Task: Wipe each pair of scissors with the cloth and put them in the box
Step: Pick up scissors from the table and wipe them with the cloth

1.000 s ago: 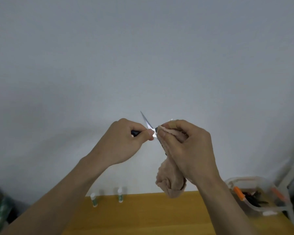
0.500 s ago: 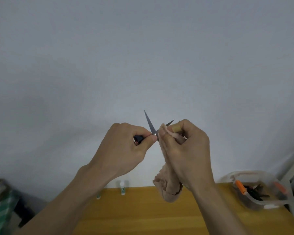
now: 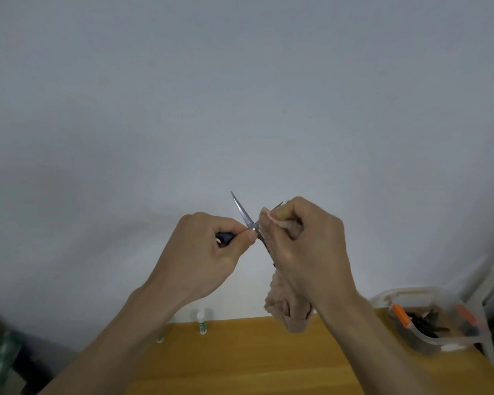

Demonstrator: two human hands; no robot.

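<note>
One pair of steel scissors (image 3: 244, 213), blades parted in a V, held above the wooden table (image 3: 240, 360). Left hand (image 3: 203, 258) grips the dark handle; right hand (image 3: 305, 249) pinches a fuzzy pink cloth (image 3: 285, 306) around one blade. Clear plastic box (image 3: 428, 317) at right; two small bottles (image 3: 202, 322) behind.

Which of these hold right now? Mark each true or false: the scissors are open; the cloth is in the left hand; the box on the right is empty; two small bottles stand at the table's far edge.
1. The scissors are open: true, the blades are spread.
2. The cloth is in the left hand: false, the right hand grips it; the left holds the scissors' handle.
3. The box is empty: false, dark and orange items lie inside.
4. Two small bottles stand at the far edge of the table: true.
</note>
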